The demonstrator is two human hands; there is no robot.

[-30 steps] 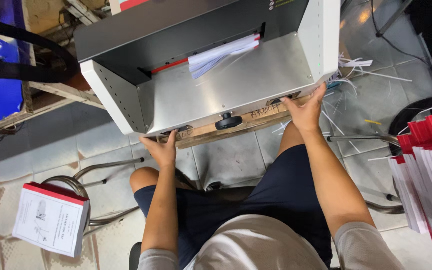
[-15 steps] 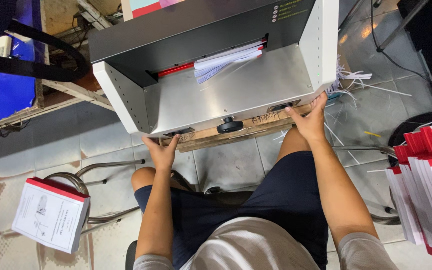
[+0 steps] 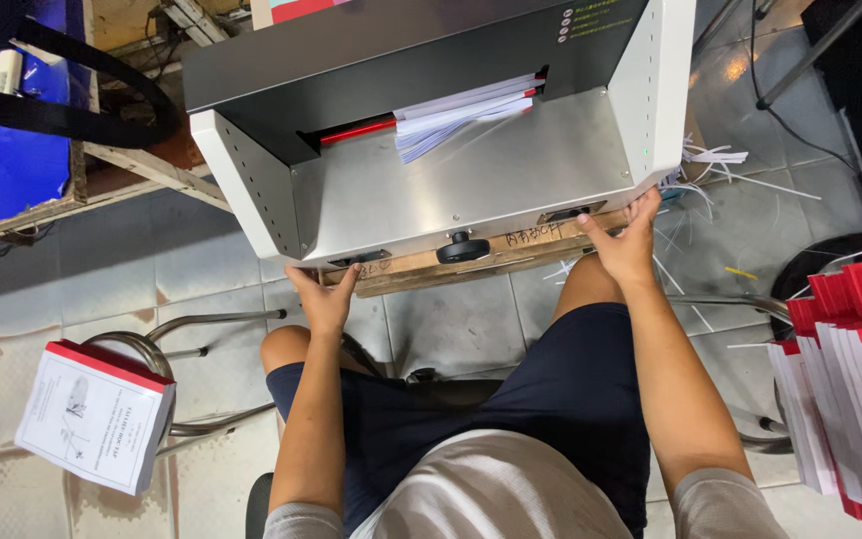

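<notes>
A large grey metal paper-cutting machine [image 3: 451, 190] filled the upper middle of the view, its flat steel bed sloping toward the seated person and its white side panels framing the opening. It stood on a wooden board [image 3: 471, 265] that jutted out along its front edge, with a black round knob [image 3: 463, 247] at the middle of that edge. Inside the opening, a stack of white sheets [image 3: 461, 118] lay slightly fanned on the bed, pushed under the dark upper housing, just beside a red bar [image 3: 356, 132]. At the right edge, a pile of red-spined booklets [image 3: 855, 379] leaned in rows. At lower left, another red-spined booklet block [image 3: 97, 414] rested on a metal-framed stool [image 3: 167, 334]. Thin paper trimmings [image 3: 715, 160] lay scattered on the tiled floor [image 3: 102, 269] by the machine's right side. The right hand [image 3: 623, 240] pressed against the front right corner of the machine, fingers together and extended up onto a recessed slot there. The left hand [image 3: 323, 297] touched the front left edge, fingers together and pointing up under the bed's lip, thumb apart.
</notes>
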